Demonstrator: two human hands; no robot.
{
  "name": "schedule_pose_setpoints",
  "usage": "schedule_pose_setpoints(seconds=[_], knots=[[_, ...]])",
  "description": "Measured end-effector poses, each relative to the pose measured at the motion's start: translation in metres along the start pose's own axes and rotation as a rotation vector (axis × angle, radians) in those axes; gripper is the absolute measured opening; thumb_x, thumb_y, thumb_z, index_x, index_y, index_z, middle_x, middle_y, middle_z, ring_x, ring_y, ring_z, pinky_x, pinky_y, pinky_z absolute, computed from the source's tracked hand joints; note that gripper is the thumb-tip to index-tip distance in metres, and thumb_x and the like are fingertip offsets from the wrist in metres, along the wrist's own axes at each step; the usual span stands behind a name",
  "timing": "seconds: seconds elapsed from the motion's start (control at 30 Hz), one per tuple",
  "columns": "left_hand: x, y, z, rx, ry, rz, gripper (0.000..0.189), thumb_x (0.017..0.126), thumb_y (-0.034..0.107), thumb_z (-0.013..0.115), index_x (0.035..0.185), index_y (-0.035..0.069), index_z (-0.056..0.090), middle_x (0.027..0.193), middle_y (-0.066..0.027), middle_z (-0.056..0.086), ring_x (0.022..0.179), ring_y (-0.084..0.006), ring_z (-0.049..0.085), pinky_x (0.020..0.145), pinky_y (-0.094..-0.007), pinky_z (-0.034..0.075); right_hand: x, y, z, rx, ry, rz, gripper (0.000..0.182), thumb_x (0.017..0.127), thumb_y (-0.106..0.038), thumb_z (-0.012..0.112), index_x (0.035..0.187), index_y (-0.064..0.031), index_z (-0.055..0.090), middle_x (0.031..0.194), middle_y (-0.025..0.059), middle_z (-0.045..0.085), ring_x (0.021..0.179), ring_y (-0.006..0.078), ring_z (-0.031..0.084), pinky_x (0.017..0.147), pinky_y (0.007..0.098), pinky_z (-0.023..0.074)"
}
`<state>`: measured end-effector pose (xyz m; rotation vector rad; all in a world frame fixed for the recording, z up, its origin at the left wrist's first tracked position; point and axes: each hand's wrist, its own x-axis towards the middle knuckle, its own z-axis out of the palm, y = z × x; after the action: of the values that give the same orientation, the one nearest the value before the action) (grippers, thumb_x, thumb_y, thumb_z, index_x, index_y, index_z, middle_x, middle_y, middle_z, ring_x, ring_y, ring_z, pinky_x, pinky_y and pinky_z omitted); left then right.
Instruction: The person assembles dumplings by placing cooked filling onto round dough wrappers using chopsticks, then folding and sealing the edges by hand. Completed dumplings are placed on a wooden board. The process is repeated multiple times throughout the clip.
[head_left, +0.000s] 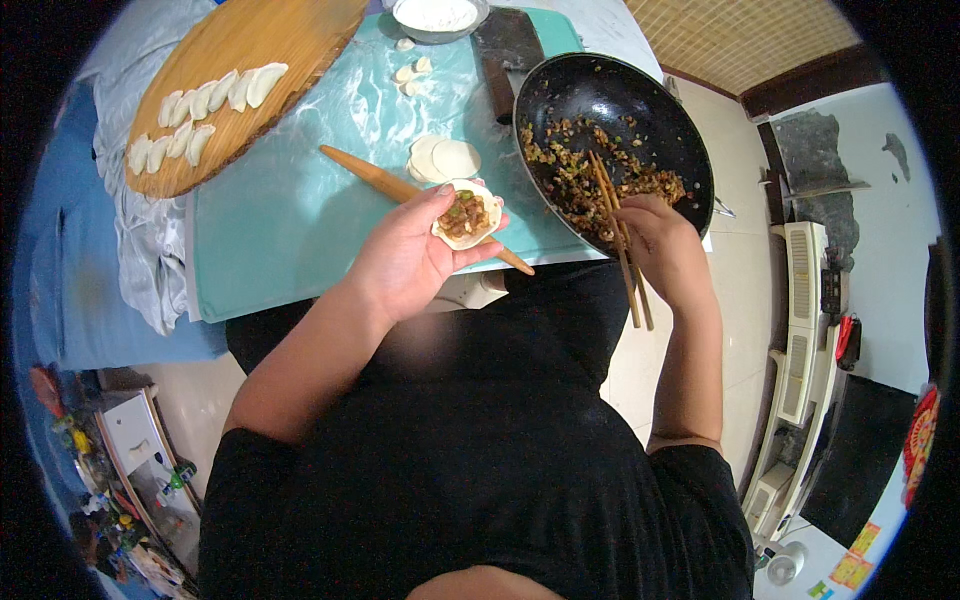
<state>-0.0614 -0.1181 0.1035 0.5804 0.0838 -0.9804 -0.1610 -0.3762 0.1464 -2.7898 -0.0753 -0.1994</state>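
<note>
On my left hand (416, 244) rests a round dough wrapper (491, 219), steadied by the thumb and fingers, with a mound of chopped filling (463, 217) in its middle. My right hand (660, 240) grips a pair of wooden chopsticks (622, 255) whose tips reach into a black wok (600, 82). Chopped filling (577, 180) lies scattered over the wok's inside. A tapered wooden rolling pin (364, 169) lies on the green mat (255, 247), partly hidden under my left hand. Just beyond that hand sits a small stack of flat dough wrappers (454, 161).
Folded dumplings (244, 88) stand in two rows on a wooden board (300, 45) at the far left. Small dough pieces (405, 73) dot the floured mat. A bowl of flour (439, 16) and a dark-handled cleaver (499, 90) lie at the back, beside the wok.
</note>
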Motion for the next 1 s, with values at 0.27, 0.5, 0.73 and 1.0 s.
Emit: schedule_pose_setpoints(seconds=[0.27, 0.5, 0.73, 1.0], knots=[[-0.027, 0.000, -0.003, 0.028, -0.086, -0.013, 0.032, 0.091, 0.018, 0.038, 0.117, 0.002, 0.044, 0.110, -0.0121, 0.054, 0.099, -0.0230, 0.054, 0.084, -0.0386, 0.045, 0.017, -0.104, 0.036, 0.181, 0.320, -0.580, 0.021, 0.061, -0.012, 0.064, 0.082, -0.0113, 0.065, 0.092, 0.0043, 0.055, 0.085, 0.0234, 0.054, 0.068, 0.0327, 0.0459], [-0.048, 0.005, -0.010, -0.032, -0.119, 0.030, 0.028, 0.090, 0.016, 0.040, 0.113, 0.001, 0.047, 0.106, -0.0096, 0.055, 0.096, -0.0183, 0.055, 0.082, -0.0330, 0.045, 0.030, -0.118, 0.059, 0.152, 0.367, -0.694, 0.019, 0.059, -0.016, 0.062, 0.078, -0.0127, 0.065, 0.087, -0.0001, 0.054, 0.079, 0.0188, 0.051, 0.060, 0.0307, 0.0418], [-0.055, 0.007, -0.017, 0.012, -0.127, 0.080, 0.026, 0.090, 0.014, 0.041, 0.112, 0.002, 0.048, 0.104, -0.0086, 0.055, 0.094, -0.0170, 0.055, 0.081, -0.0303, 0.045, 0.035, -0.128, 0.064, 0.105, 0.358, -0.783, 0.021, 0.060, -0.016, 0.061, 0.080, -0.0103, 0.064, 0.084, 0.0000, 0.054, 0.077, 0.0182, 0.051, 0.060, 0.0303, 0.0416], [-0.061, 0.010, -0.008, 0.181, -0.060, 0.078, 0.026, 0.089, 0.007, 0.042, 0.113, -0.001, 0.049, 0.105, -0.0101, 0.055, 0.094, -0.0182, 0.055, 0.080, -0.0319, 0.047, 0.032, -0.136, 0.062, 0.210, 0.370, -0.687, 0.025, 0.058, -0.012, 0.068, 0.082, -0.0109, 0.062, 0.082, 0.0004, 0.055, 0.071, 0.0194, 0.051, 0.058, 0.0309, 0.0404]])
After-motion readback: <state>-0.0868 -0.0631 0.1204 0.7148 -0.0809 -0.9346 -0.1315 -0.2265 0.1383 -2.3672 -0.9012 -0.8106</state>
